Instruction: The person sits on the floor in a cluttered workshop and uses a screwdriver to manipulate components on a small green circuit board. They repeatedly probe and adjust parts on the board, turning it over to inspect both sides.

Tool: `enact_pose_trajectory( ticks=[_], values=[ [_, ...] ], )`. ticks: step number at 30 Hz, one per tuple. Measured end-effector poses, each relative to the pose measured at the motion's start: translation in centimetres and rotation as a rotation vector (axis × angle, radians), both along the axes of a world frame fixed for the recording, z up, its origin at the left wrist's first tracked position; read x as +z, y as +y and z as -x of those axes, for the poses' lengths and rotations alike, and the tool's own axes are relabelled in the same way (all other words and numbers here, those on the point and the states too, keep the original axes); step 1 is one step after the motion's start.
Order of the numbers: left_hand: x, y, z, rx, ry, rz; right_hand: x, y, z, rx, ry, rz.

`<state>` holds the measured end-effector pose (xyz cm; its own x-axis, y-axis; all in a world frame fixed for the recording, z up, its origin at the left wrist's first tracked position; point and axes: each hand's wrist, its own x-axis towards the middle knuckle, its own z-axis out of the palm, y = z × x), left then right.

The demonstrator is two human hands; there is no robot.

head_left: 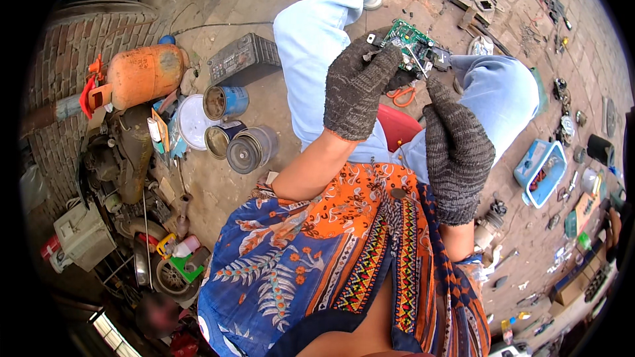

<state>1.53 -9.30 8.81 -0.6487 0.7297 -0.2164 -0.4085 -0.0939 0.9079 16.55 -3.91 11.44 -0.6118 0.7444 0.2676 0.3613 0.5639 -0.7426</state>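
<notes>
My left hand (357,89), in a dark grey knitted glove, is closed on the left edge of a green circuit board (403,33) held up between my knees. Small components cover the board, and a darker part sits at its right end. In my right hand (458,145), gloved alike, is a thin metal tool (417,61); its tip meets or hovers just over the board. Whether it is tweezers or a screwdriver I cannot tell. Below the board show the orange handles (402,96) of what look like scissors or pliers, and a red surface (395,124) between my thighs.
Left stand several paint cans (248,149), a black battery (241,57) and an orange gas cylinder (147,76) by a brick wall. On the right a blue plastic basket (540,172) sits among scattered metal parts. A hammer (477,23) and cables lie ahead.
</notes>
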Motion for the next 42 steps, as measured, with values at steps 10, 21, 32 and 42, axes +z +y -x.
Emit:
enact_pose_trajectory(
  ticks=[10, 21, 32, 42],
  values=[
    [-1.2, -0.3, -0.2, 0.118, 0.209, 0.000, -0.6, -1.1, 0.9, 0.012, 0.005, 0.158],
    [-1.3, -0.2, 0.6, 0.159, 0.219, -0.016, -1.1, -0.1, 1.9, 0.017, 0.015, 0.064],
    [-0.4, 0.3, 0.5, 0.183, 0.085, -0.093, -0.1, 0.2, 1.8, 0.045, 0.022, 0.130],
    [-0.7, -0.2, 0.5, 0.233, 0.128, -0.062, -0.5, 0.0, 2.4, 0.085, -0.082, 0.006]
  ],
)
